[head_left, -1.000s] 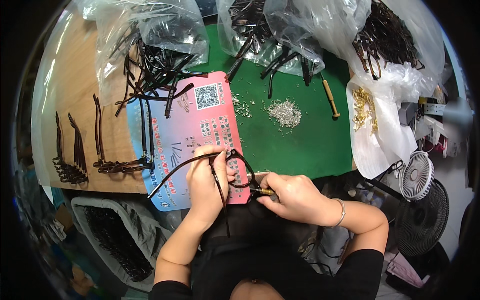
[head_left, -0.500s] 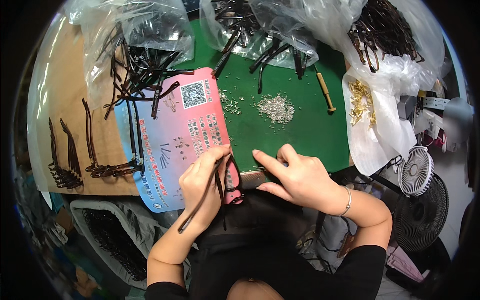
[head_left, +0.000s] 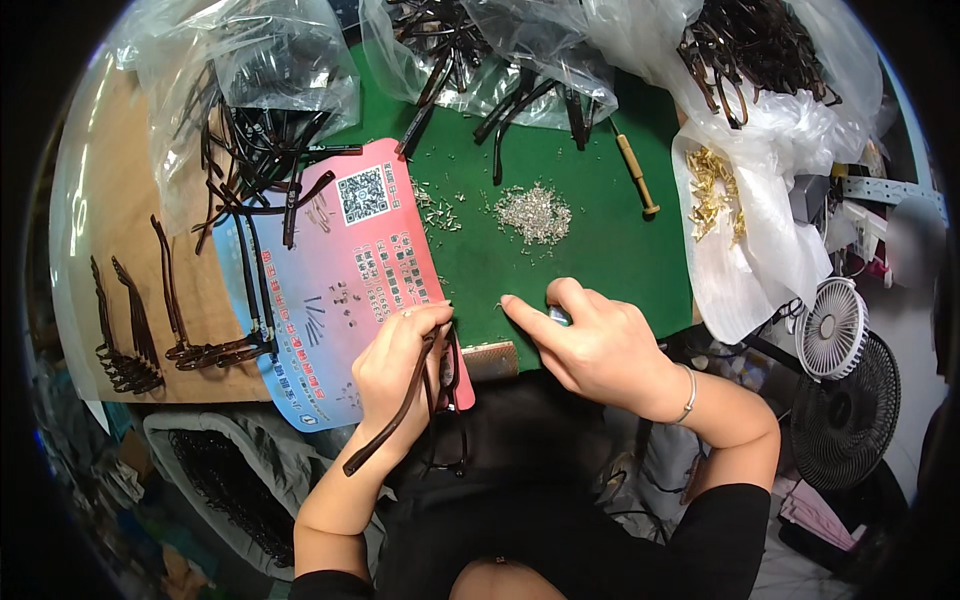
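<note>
Dark eyeglasses (head_left: 393, 420) are in my left hand (head_left: 390, 365), its fingers closed on them, with one temple arm slanting down across my wrist and the rim hanging below my fingers. My right hand (head_left: 600, 345) is over the green mat (head_left: 620, 270), index finger stretched to the surface beside a tiny bit of metal. Its other fingers curl around something shiny, mostly hidden. A pile of tiny silver screws (head_left: 535, 215) lies beyond my hands, with a smaller scatter of screws (head_left: 438, 208) to its left. Between my hands a textured metal block (head_left: 490, 361) sits at the mat's near edge.
A pink and blue printed sheet (head_left: 340, 260) lies at left, dark temple arms (head_left: 265, 160) across its far end. More glasses parts (head_left: 215, 350) stand further left. A brass-coloured screwdriver (head_left: 636, 175), gold pieces (head_left: 712, 190) on white wrapping, and fans (head_left: 835, 330) are at right.
The eyeglasses have tilted down, their rim now hanging lower beneath my left hand. My right thumb has drawn in under the palm, uncovering more of the metal block. The view has shifted slightly.
</note>
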